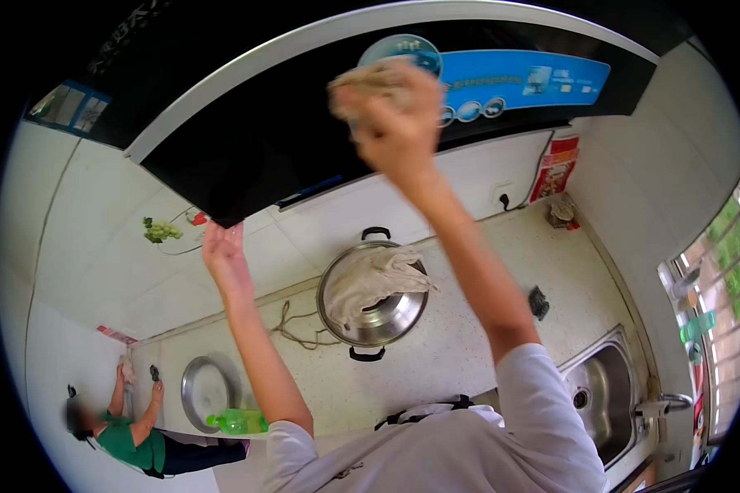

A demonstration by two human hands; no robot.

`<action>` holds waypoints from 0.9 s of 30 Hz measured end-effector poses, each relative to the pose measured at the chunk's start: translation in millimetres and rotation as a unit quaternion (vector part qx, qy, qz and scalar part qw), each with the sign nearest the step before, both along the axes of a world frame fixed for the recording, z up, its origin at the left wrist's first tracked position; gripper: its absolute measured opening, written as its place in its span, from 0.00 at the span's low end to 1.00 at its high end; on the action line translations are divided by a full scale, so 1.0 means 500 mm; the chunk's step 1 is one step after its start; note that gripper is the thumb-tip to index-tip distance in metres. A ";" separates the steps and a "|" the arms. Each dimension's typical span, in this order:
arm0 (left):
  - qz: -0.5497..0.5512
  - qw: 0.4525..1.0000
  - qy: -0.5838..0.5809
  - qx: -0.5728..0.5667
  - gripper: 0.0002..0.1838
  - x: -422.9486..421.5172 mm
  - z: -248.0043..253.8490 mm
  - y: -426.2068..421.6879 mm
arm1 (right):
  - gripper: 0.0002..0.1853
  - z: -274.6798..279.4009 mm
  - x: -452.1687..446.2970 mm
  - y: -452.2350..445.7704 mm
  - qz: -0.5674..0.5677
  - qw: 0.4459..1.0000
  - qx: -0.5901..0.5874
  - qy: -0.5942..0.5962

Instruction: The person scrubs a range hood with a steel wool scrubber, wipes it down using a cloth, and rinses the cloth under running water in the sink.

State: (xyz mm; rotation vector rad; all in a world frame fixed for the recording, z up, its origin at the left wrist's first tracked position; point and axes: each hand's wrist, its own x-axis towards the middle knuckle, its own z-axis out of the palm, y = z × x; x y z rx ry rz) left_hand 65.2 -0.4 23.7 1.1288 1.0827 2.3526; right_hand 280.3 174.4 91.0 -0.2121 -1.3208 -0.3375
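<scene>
My right hand (399,131) is closed around a crumpled beige cloth (368,86), held up against the black front panel of the range hood (255,123). Motion smears that hand and the cloth. My left hand (226,251) is raised with its fingers stretched out, its fingertips at the hood's lower left corner and partly hidden there. Part of the hood's blue label (526,78) lies behind my right hand. Below, between my arms, a steel pot (386,324) with black handles stands on the counter, another beige cloth (366,279) draped over its lid.
On the counter (469,361) are a cord (292,329), a dark scouring pad (538,302), a round metal basin (208,393) and a green bottle (240,421). A steel sink (604,394) is at the right. Another person (136,444) in green works at the far left.
</scene>
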 end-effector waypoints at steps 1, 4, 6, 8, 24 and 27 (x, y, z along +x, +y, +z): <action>-0.010 1.000 -0.005 -0.003 0.36 -0.005 -0.004 0.001 | 0.10 0.005 0.028 0.029 -0.008 1.000 0.003 0.024; -0.009 1.000 -0.003 -0.012 0.37 -0.002 0.003 -0.004 | 0.17 0.021 0.132 0.080 -0.034 0.998 -0.030 0.054; -0.013 1.000 0.008 -0.008 0.37 0.000 0.003 0.000 | 0.14 0.029 0.200 0.121 -0.110 0.991 -0.032 0.071; -0.001 1.000 -0.021 -0.005 0.36 0.021 0.019 0.003 | 0.11 0.031 0.250 0.144 -0.103 0.988 -0.058 0.097; -0.075 0.996 -0.045 0.011 0.34 -0.020 -0.002 -0.016 | 0.08 -0.056 -0.181 -0.135 0.067 0.995 0.026 -0.065; -0.088 0.995 -0.048 0.012 0.36 -0.010 0.005 -0.014 | 0.11 -0.083 -0.077 -0.045 -0.001 0.997 0.046 -0.069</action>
